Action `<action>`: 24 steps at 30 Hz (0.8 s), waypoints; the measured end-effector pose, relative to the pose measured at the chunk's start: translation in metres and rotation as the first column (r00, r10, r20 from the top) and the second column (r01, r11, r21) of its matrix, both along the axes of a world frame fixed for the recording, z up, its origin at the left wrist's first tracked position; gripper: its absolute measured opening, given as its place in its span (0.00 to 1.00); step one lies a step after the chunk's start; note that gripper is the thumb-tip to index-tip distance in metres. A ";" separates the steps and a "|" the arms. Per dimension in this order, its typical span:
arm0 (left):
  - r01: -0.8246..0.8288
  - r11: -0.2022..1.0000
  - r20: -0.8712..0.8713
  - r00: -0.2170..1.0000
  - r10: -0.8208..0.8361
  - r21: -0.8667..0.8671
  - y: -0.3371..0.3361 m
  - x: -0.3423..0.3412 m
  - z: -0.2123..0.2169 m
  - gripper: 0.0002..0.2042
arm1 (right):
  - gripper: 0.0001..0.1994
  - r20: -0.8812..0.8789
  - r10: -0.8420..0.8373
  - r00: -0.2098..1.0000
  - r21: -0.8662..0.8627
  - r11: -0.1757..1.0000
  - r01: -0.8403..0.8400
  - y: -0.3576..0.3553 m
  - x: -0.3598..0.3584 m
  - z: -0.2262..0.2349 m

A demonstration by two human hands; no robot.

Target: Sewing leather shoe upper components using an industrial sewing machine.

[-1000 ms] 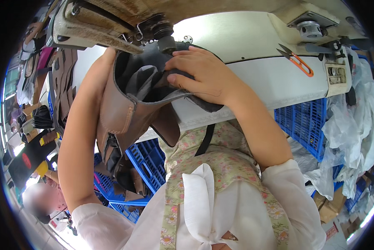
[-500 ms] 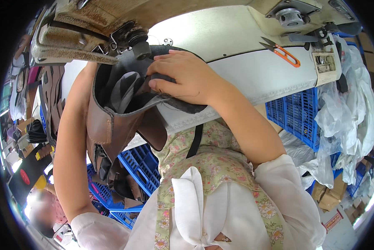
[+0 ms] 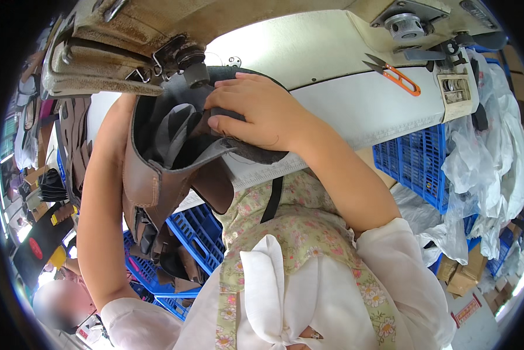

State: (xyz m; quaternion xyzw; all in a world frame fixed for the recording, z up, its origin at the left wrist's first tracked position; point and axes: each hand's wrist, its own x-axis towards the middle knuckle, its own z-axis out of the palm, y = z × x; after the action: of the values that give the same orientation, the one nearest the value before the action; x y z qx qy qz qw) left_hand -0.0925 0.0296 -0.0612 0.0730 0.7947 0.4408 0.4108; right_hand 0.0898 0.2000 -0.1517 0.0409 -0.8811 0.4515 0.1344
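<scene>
A brown leather boot upper (image 3: 157,175), dark-lined and folded open, hangs off the white table (image 3: 355,111) edge under the sewing machine (image 3: 116,52). The right hand (image 3: 256,111) presses flat on it; the left hand is hidden behind it. Blue crates (image 3: 197,233) below hold leather pieces (image 3: 168,262).

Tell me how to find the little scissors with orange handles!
Look at the wide white sewing table under the big cream sewing machine. Near the table's right end lie the small metal snips with thin orange handles. Nothing else on the tabletop is orange, and they lie far from the right hand on the dark leather piece.
</scene>
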 end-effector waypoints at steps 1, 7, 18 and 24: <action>0.002 1.000 -0.006 1.000 -0.002 -0.001 0.000 0.010 -0.001 0.24 | 0.17 -0.002 -0.001 1.000 0.001 1.000 0.001 0.000 0.000 0.000; -0.012 1.000 -0.050 0.999 0.012 -0.010 0.000 0.009 0.000 0.24 | 0.18 -0.024 0.005 1.000 0.090 0.996 -0.003 -0.001 0.001 -0.001; 0.251 0.962 -0.486 0.830 -0.273 -0.110 -0.045 0.069 0.054 0.47 | 0.18 -0.020 0.014 1.000 0.131 0.991 -0.011 0.005 0.002 0.001; 0.247 0.961 -0.479 0.834 -0.275 -0.121 -0.079 0.108 0.059 0.64 | 0.17 -0.159 -0.021 0.987 0.115 0.993 0.040 0.000 -0.004 -0.001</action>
State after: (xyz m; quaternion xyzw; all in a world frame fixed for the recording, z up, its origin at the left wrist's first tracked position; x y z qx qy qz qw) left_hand 0.0158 -0.0495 -0.0018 0.2792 0.8669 0.3260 0.2533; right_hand 0.0859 0.2000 -0.1530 0.0709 -0.8934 0.3918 0.2080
